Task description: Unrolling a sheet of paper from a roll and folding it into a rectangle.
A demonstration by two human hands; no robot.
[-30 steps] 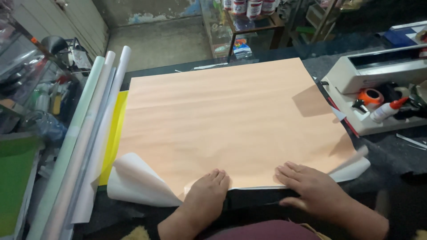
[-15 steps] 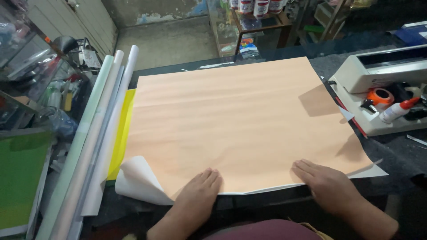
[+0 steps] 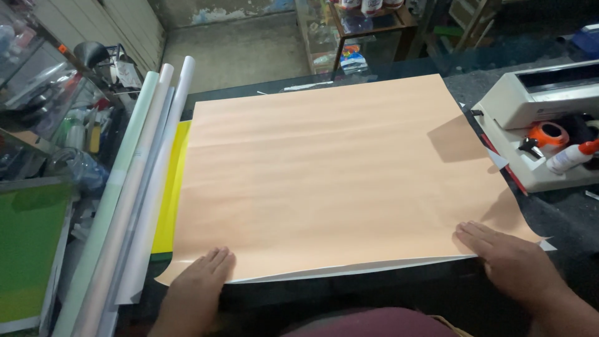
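Head view | step: flattening peach sheet (image 3: pixel 337 181) on counter (image 3: pixel 561 218) | left hand (image 3: pixel 199 281), right hand (image 3: pixel 508 262): grip open, palms flat on sheet's near corners, holding nothing | next: judged to need even outward pressure.

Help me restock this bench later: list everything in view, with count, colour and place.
wood-grain sheet: one, pale peach, flat across the dark table, white backing showing along its near edge
yellow sheet: one, yellow, under the big sheet's left edge
rolls: about three, pale green to white, lying along the left side
white machine: one, white, right edge of the table
tape roll: one, orange, on the machine's tray
glue bottle: one, white with red tip, beside the tape
green board: one, green, far left
left hand: flat on the near left corner
right hand: flat on the near right corner
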